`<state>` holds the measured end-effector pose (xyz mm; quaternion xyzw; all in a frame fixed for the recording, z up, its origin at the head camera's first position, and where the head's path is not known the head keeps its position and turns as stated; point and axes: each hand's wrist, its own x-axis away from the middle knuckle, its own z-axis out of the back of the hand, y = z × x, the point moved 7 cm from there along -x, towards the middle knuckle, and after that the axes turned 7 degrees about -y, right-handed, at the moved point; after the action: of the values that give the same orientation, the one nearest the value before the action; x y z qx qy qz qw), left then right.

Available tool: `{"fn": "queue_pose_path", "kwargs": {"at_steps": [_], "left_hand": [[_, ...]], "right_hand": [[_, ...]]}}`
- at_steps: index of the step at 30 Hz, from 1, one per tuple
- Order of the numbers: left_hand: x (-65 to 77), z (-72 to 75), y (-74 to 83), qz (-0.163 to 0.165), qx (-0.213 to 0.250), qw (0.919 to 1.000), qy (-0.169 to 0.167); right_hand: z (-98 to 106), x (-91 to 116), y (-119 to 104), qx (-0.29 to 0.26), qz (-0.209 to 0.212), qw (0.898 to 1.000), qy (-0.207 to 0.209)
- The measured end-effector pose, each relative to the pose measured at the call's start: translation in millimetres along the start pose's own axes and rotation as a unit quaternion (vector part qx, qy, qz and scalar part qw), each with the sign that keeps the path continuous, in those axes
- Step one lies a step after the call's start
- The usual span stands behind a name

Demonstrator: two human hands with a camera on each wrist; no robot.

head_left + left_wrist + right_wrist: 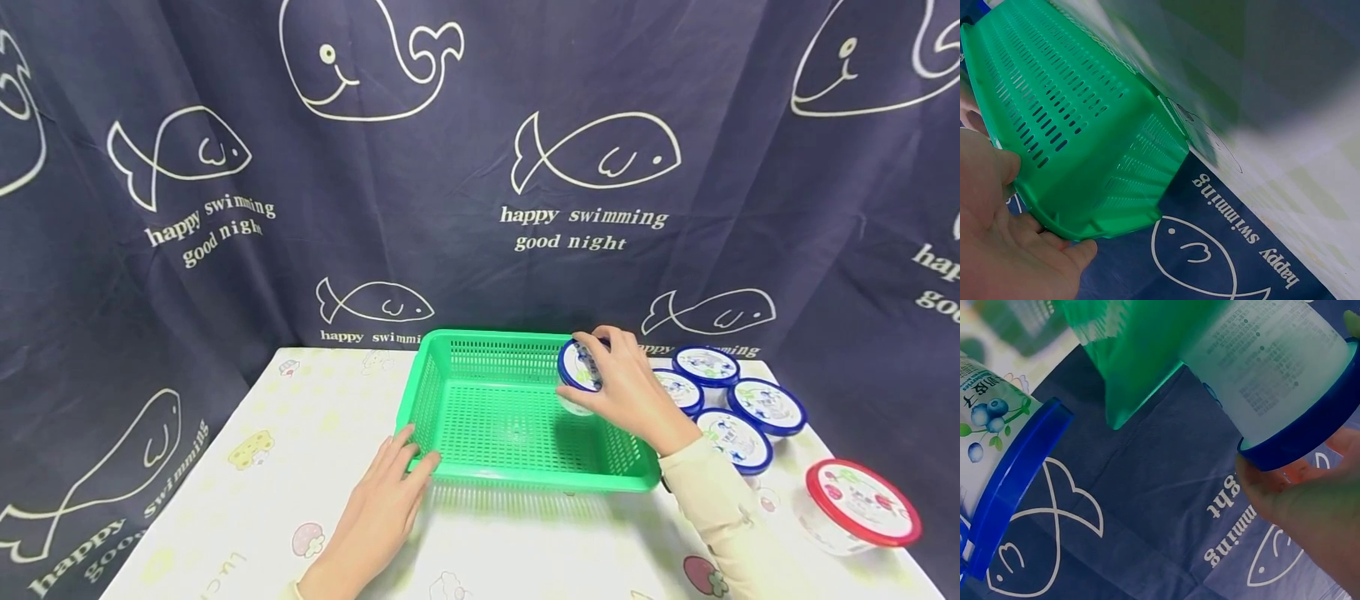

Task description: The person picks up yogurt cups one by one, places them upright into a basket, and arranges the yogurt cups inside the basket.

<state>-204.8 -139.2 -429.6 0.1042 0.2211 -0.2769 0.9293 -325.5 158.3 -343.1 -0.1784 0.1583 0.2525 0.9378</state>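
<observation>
Your blue-lidded tub (579,365) is over the right end of the green basket (525,482), toward the far side. Can't tell from these angles whether it touches the basket. Your right hand (628,390) has it by the lid edge, thumb and fingers spread only as wide as the lid. Your left hand (382,492) grips the basket's near-left corner, thumb and fingers partly closed over the rim. 4 more blue-lidded tubs (767,406) are clustered to the basket's right; 1 red-lidded tub (862,502) is nearer you, farther right. All 5 on your patterned desk (262,533), navy fish-print curtain (465,208) behind.
</observation>
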Motion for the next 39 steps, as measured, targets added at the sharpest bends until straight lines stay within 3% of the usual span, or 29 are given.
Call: {"fn": "queue_pose_path", "kwargs": {"at_steps": [7, 13, 23, 39], "left_hand": [[0.9, 1.1, 0.8, -0.006, -0.001, 0.9999, 0.013], [0.7, -0.5, 0.3, 0.001, -0.003, 1.0000, -0.002], [0.0, -0.4, 1.4, -0.005, -0.004, 0.9999, 0.009], [0.2, -0.9, 0.4, 0.004, 0.000, 1.0000, 0.002]], "right_hand": [[-9.8, -6.4, 10.0, -0.001, -0.018, 1.000, -0.024], [-13.8, -10.7, 16.7, -0.003, -0.029, 0.999, -0.040], [-27.1, -19.0, 16.6, 0.031, -0.004, 0.997, -0.076], [-46.0, -22.1, 36.0, 0.026, -0.005, 0.993, -0.116]]}}
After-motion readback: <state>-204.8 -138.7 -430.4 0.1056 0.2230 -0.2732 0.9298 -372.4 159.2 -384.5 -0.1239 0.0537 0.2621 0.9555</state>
